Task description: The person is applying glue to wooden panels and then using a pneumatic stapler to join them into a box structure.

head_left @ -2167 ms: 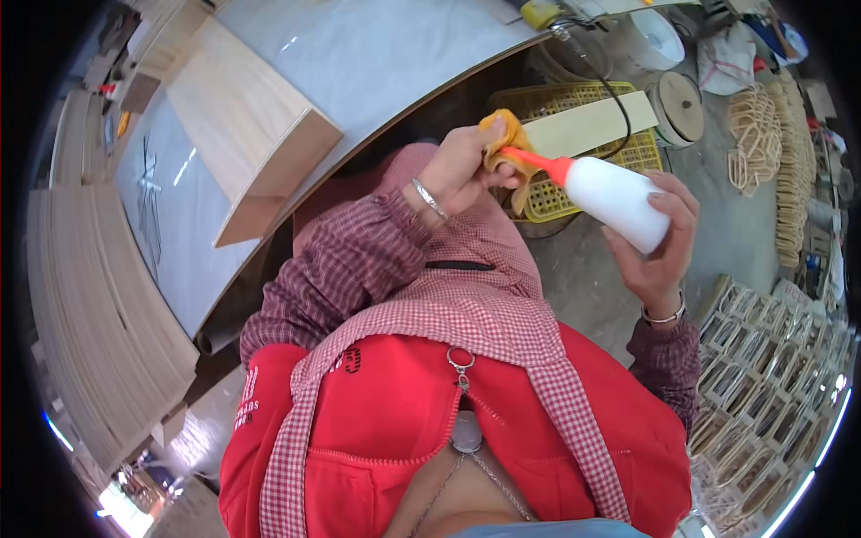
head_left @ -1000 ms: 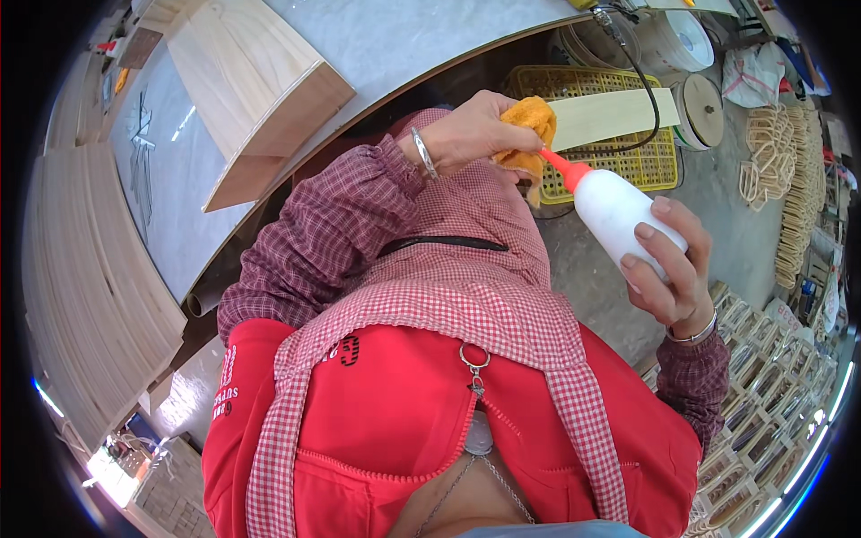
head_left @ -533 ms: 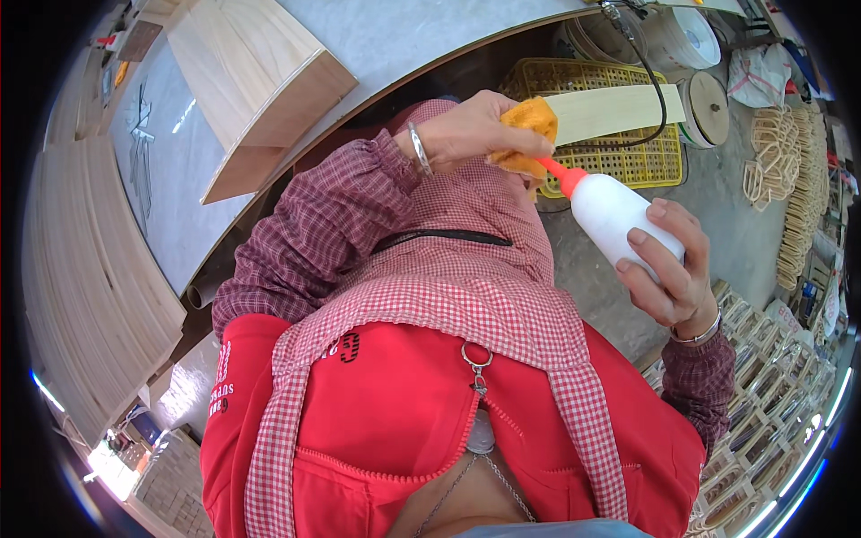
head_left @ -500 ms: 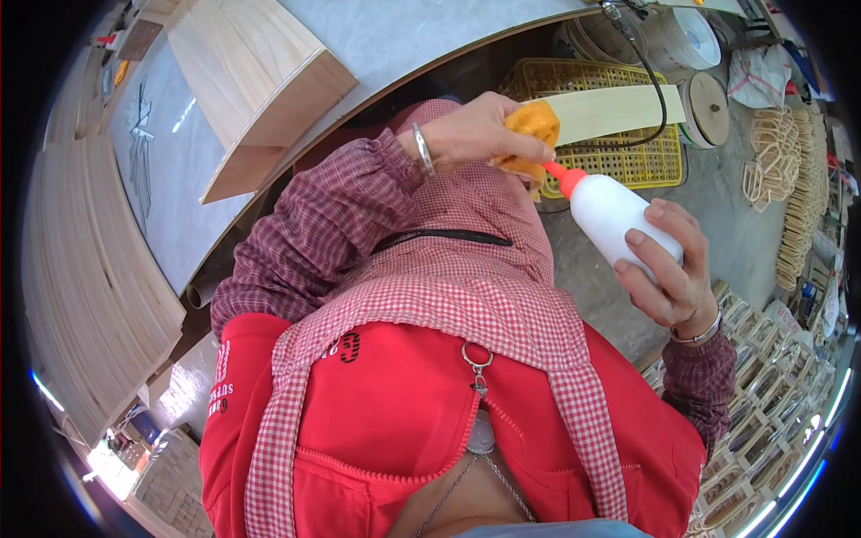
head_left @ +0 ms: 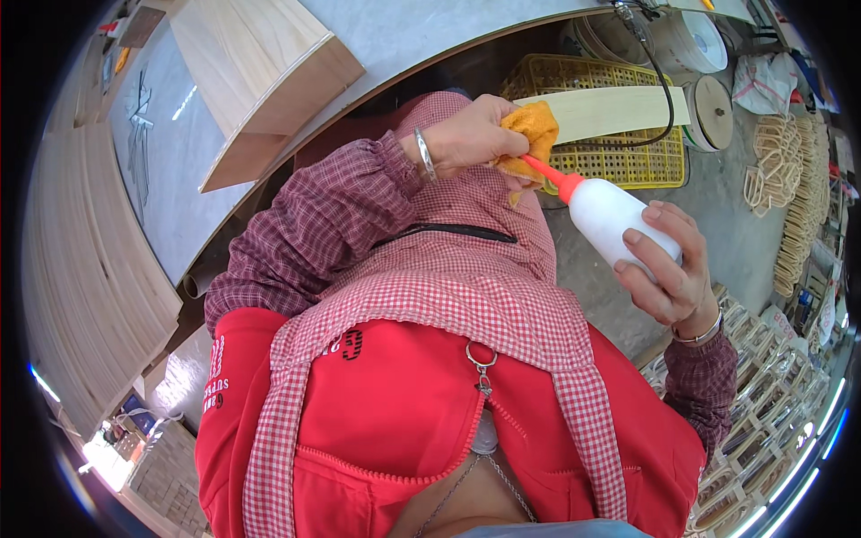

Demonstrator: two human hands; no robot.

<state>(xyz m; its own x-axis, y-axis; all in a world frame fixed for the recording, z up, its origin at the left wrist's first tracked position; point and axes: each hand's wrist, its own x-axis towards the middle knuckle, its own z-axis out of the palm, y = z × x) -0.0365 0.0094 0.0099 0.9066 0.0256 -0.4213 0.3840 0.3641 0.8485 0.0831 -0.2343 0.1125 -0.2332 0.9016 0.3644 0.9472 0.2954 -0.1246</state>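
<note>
The white bottle is in the air in front of the person's apron, above the floor, and its red nozzle points to the upper left. The right hand has its fingers spread and bent around the lower part of the bottle, so it has a full hold there; the thumb is not clearly seen. The left hand has its fingers closed on an orange cloth, which is bunched at the end of the nozzle; some of these fingers are hidden by the cloth. As I judge, the work with cloth and nozzle is in the middle: bottle and cloth are both already taken up and brought together, but neither is set down yet. The nozzle seems to touch the cloth just under the thumb, yet its tip is not clear enough to tell whether it is clean. On the worktop lies a wooden piece made of joined boards, with no hand on it, and a tall stack of boards is near it at the left. From these I cannot tell how much work is finished.
</note>
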